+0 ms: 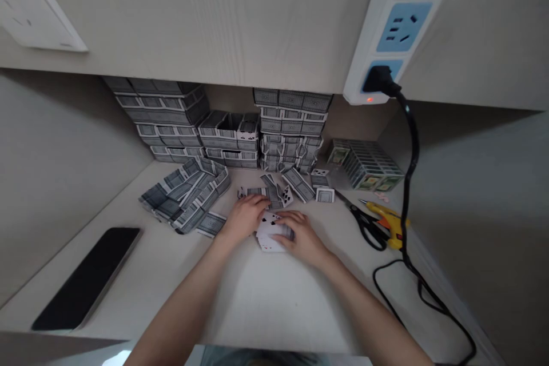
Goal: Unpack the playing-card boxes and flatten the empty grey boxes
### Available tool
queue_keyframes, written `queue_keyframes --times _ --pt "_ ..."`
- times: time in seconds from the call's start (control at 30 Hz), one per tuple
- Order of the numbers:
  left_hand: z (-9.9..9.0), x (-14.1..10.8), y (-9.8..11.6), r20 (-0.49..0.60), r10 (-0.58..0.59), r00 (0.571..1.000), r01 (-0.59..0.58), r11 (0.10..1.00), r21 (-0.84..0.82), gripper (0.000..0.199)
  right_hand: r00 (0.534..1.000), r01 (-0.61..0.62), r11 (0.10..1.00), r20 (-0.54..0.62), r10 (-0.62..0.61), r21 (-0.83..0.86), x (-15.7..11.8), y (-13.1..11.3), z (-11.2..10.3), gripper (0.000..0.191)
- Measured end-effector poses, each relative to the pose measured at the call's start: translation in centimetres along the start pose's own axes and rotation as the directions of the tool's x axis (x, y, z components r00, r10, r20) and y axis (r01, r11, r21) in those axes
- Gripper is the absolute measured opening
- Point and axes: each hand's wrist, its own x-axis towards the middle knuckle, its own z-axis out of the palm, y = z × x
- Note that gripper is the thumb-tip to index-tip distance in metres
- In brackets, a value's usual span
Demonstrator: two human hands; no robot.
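Playing cards (270, 230), face up with black pips on top, lie between my two hands at the middle of the desk. My right hand (302, 235) grips their right side between thumb and fingers. My left hand (245, 217) closes on the upper left edge of the same cards, its fingertips partly hidden. A card with red pips (270, 245) sits just below. Beyond the fingers lie loose and folded cards (274, 190), patterned grey backs showing. Left of my left hand is a curved chain of folded cards (189, 197), with a flat card (211, 224) beside it.
Stacked blocks of folded cards (167, 120) (294, 126) stand along the back. Right are clear boxes (369, 163), black scissors (369, 227) and a yellow glue gun (392, 226) by a black cable (412, 148). A dark phone (90, 277) lies left. A power strip (386, 51) hangs above.
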Motion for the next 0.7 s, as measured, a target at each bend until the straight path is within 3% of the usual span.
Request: queue_keyframes --times 0.1,0.2,0.37,0.53,0.7 --pt "-1.2 0.5 -0.1 -0.069 -0.029 0.997 0.026 0.999 -0.048 0.025 1.000 -0.019 1.000 0.005 0.019 0.019 0.0 0.3 0.0 0.029" --pt "-3.7 0.8 -0.5 -0.107 -0.137 0.985 0.130 0.989 -0.070 0.027 1.000 -0.014 1.000 0.002 0.014 0.028 -0.1 0.5 -0.3 0.033" --pt "-7.2 -1.5 -1.3 0.114 -0.299 0.947 0.292 0.953 0.076 0.030 1.000 0.002 0.998 -0.024 -0.001 0.067 -0.1 0.5 -1.0 0.038" --pt "-6.5 -6.6 -2.4 0.193 -0.255 0.947 0.232 0.964 0.132 0.058 0.998 0.027 0.992 -0.052 -0.021 0.126 0.0 0.3 -1.7 0.040" --pt "-5.6 -8.6 -3.3 0.224 -0.211 0.951 0.186 0.974 0.130 0.059 0.997 0.015 0.977 -0.081 0.002 0.211 0.1 0.2 -1.9 0.043"
